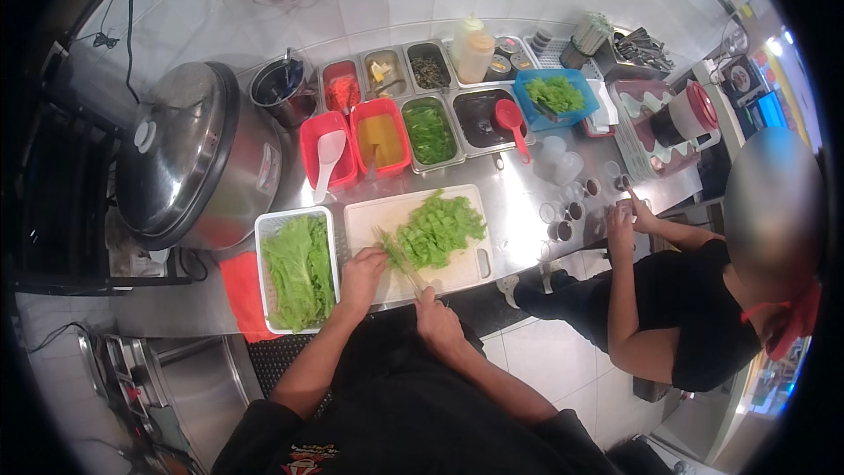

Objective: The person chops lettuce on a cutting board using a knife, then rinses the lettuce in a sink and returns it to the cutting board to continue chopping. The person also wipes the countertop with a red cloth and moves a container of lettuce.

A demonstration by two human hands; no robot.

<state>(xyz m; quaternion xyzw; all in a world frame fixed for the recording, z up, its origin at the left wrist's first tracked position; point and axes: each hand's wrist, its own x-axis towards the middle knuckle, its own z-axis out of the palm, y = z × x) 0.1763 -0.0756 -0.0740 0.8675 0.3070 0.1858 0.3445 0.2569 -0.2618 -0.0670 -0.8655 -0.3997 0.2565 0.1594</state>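
Observation:
My right hand is closed on the handle of a kitchen knife, whose blade lies over the cutting board. Beside the blade, my left hand rests its fingertips on a small bunch of green leaves. Cut lettuce is heaped on the pale cutting board to the right of the blade. Left of the board stands a white plastic basket of whole lettuce leaves.
Red tubs and steel pans of food line the back. A large rice cooker stands left, by an orange cloth. At right, a co-worker's hands are among small sauce cups. Behind are a blue lettuce tub and squeeze bottles.

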